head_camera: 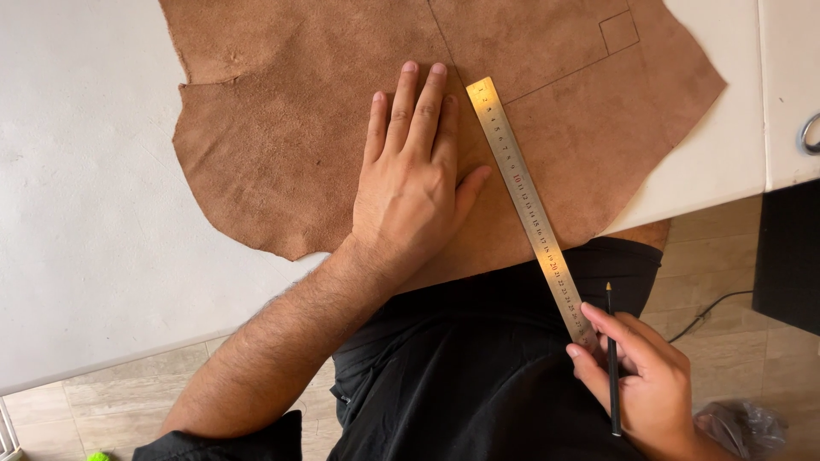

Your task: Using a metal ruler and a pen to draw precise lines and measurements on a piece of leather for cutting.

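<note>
A brown hide of leather (282,128) lies flat on the white bench (77,213), pencilled lines at its far right. The left hand (410,183) lies open, palm pressing the hide beside the steel ruler (530,209). The right hand (636,376) has its grip closed on the ruler's near end and a pencil (612,358); firm, even pressure would keep the edge from sliding.

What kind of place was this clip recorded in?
Probably a small leather-craft workspace, perhaps at home. A brown suede hide with pencilled lines lies on a white table; the right hand holds a steel ruler and pencil.
</note>
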